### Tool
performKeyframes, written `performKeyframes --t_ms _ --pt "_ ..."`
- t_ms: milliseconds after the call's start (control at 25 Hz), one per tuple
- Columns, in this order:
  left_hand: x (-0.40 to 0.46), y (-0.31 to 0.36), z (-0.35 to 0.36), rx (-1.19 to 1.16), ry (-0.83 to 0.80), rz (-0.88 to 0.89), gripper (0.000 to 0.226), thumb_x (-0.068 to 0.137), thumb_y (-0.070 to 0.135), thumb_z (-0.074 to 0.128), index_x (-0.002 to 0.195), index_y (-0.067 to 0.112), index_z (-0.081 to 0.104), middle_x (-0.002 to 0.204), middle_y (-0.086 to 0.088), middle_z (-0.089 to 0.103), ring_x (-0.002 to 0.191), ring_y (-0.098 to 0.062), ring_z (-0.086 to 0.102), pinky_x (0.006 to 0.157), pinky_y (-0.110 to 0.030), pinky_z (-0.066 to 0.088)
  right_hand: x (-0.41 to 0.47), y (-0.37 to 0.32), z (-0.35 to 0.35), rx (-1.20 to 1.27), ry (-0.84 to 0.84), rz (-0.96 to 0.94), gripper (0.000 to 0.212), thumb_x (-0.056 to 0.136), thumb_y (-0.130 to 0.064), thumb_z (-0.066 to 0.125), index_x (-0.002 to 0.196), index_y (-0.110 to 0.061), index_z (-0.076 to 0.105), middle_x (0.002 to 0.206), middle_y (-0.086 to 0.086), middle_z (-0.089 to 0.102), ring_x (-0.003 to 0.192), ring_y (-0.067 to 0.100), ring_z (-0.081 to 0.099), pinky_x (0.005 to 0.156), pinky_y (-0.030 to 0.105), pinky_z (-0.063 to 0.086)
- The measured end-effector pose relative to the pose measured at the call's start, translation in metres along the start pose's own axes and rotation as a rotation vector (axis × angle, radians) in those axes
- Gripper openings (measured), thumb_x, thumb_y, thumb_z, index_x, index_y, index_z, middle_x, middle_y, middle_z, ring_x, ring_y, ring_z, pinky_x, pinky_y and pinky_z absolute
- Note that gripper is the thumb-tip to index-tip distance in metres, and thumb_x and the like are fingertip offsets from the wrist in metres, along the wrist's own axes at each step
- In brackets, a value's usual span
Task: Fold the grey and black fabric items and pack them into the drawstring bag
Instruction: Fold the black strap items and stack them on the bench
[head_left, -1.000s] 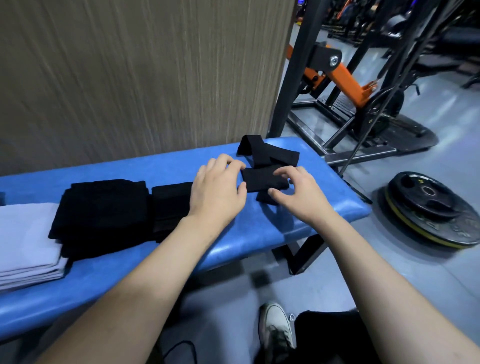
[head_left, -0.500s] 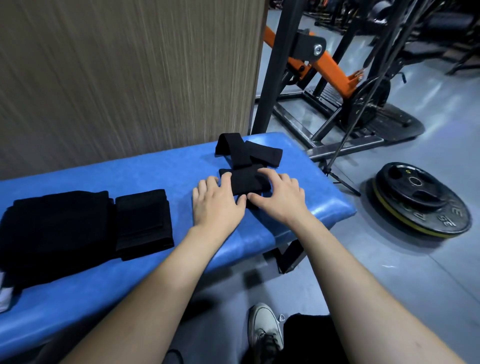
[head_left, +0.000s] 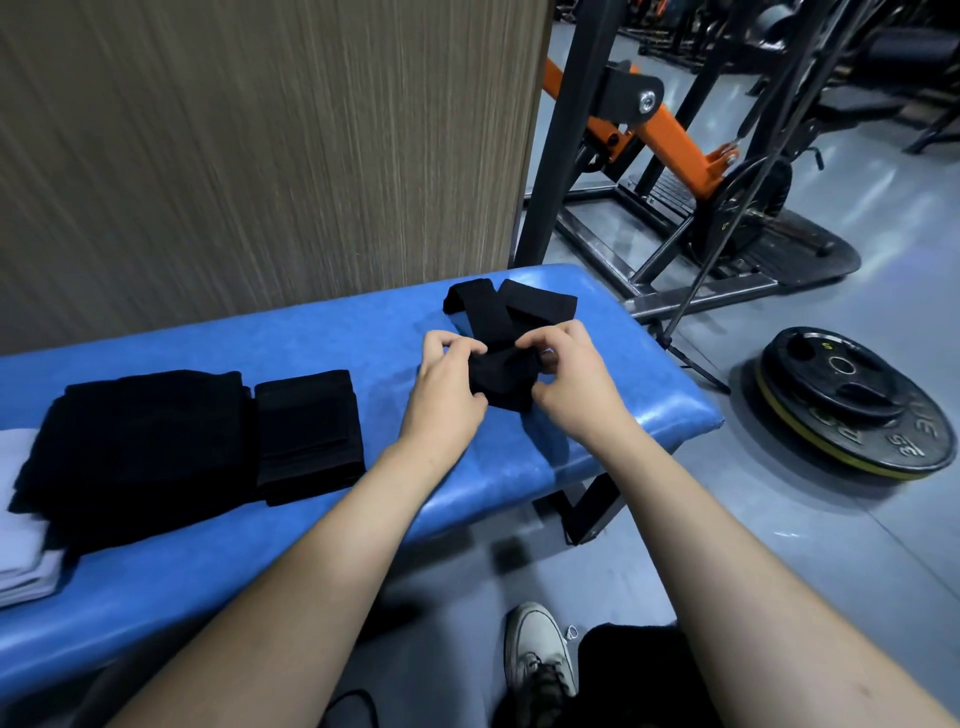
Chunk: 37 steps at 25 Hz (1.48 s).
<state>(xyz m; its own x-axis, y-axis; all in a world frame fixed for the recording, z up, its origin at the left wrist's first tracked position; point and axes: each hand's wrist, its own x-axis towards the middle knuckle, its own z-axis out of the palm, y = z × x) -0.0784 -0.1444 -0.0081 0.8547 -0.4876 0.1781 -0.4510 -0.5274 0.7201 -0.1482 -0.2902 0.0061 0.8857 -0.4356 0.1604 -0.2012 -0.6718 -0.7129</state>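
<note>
On the blue bench (head_left: 322, 338), left hand (head_left: 447, 387) and right hand (head_left: 576, 384) both pinching a small black fabric piece (head_left: 501, 376), 2 hands gripping

Half-seen corners on the bench!

The folded pale grey cloth stack (head_left: 23, 525) runs off the left edge; the two hands (head_left: 506, 382) cover the sides of the small black fabric piece (head_left: 501, 376), the black strap (head_left: 501, 312) ducks under it, and the white sneaker (head_left: 540, 660) is part-hidden.
</note>
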Motion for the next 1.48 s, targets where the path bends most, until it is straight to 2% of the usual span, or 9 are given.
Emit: performKeyframes --t_ms 200,400,560,680,840,960,1080,1280,1480 --pt "-0.002 -0.006 -0.013 0.053 0.031 0.049 0.030 0.083 0.015 0.073 0.111 0.022 0.064 0.119 0.011 0.043 0.095 -0.016 0.056 0.084 -0.033 0.048 0.001 -0.014 -0.003 -0.002 0.097 -0.064 0.014 0.085 -0.005 0.072 0.091 -0.018 0.070 0.095 -0.012 0.047 0.078 -0.004 0.052 0.071 0.006 0.040" --pt "-0.009 -0.009 -0.034 0.420 0.235 0.243 0.021 0.086 0.048 0.067 0.091 0.028 0.072 0.106 0.013 0.058 0.107 -0.021 0.046 0.094 -0.031 0.022 -0.001 -0.035 0.002 0.079 0.090 -0.234 0.011 0.085 -0.012 0.076 0.093 -0.018 0.071 0.100 -0.006 0.056 0.101 0.013 0.051 0.090 0.017 0.041" --pt "-0.015 -0.003 -0.062 0.133 0.141 0.127 0.013 0.092 0.040 0.060 0.092 0.028 0.067 0.081 0.011 0.063 0.088 -0.021 0.061 0.080 -0.038 0.046 -0.004 -0.059 0.010 0.251 0.021 -0.307 0.014 0.088 -0.012 0.072 0.099 -0.018 0.065 0.096 -0.013 0.066 0.099 0.008 0.061 0.089 0.020 0.046" --pt "-0.016 -0.008 -0.082 -0.177 0.171 0.035 0.018 0.090 0.038 0.064 0.105 0.030 0.072 0.088 0.013 0.074 0.090 -0.012 0.068 0.083 -0.038 0.055 -0.003 -0.061 0.013 0.272 0.001 -0.231 0.027 0.086 -0.018 0.074 0.109 -0.022 0.061 0.099 -0.012 0.066 0.100 0.008 0.063 0.087 0.022 0.047" --pt "-0.019 -0.015 -0.111 -0.503 0.239 -0.036 0.011 0.092 0.023 0.067 0.101 0.023 0.074 0.093 0.008 0.076 0.091 -0.008 0.070 0.086 -0.038 0.056 -0.001 -0.060 0.015 0.338 -0.108 -0.061 0.026 0.087 -0.011 0.074 0.110 -0.019 0.062 0.084 -0.004 0.064 0.076 0.007 0.057 0.074 0.018 0.042" --pt "-0.024 -0.021 -0.128 -0.585 0.235 -0.079 0.009 0.093 0.021 0.067 0.098 0.021 0.074 0.092 0.005 0.076 0.089 -0.010 0.071 0.078 -0.032 0.055 -0.004 -0.066 0.015 0.381 -0.229 -0.040 0.004 0.090 -0.012 0.071 0.093 -0.014 0.069 0.073 -0.004 0.060 0.066 0.009 0.051 0.065 0.022 0.041" --pt "-0.028 -0.029 -0.138 -0.671 0.200 -0.127 0.009 0.092 0.021 0.068 0.098 0.019 0.074 0.095 -0.001 0.077 0.093 -0.019 0.073 0.085 -0.043 0.058 -0.010 -0.078 0.018 0.420 -0.295 -0.018 0.012 0.091 -0.016 0.066 0.079 -0.018 0.066 0.074 -0.004 0.060 0.069 0.012 0.051 0.067 0.029 0.040" --pt "-0.036 -0.037 -0.154 -0.697 0.175 -0.155 0.012 0.093 0.020 0.067 0.103 0.016 0.073 0.101 -0.003 0.077 0.098 -0.021 0.073 0.093 -0.048 0.056 -0.009 -0.096 0.025 0.647 -0.344 -0.004 0.008 0.087 -0.019 0.052 0.087 -0.011 0.054 0.081 0.013 0.070 0.077 0.042 0.066 0.081 0.043 0.044" --pt "-0.045 -0.041 -0.167 -0.705 0.144 -0.177 0.014 0.094 0.019 0.066 0.106 0.014 0.072 0.102 -0.005 0.076 0.099 -0.023 0.072 0.095 -0.049 0.055 -0.013 -0.107 0.031 0.544 -0.391 0.020 0.015 0.093 -0.030 0.069 0.099 -0.017 0.069 0.072 -0.007 0.062 0.069 0.014 0.053 0.067 0.032 0.045"
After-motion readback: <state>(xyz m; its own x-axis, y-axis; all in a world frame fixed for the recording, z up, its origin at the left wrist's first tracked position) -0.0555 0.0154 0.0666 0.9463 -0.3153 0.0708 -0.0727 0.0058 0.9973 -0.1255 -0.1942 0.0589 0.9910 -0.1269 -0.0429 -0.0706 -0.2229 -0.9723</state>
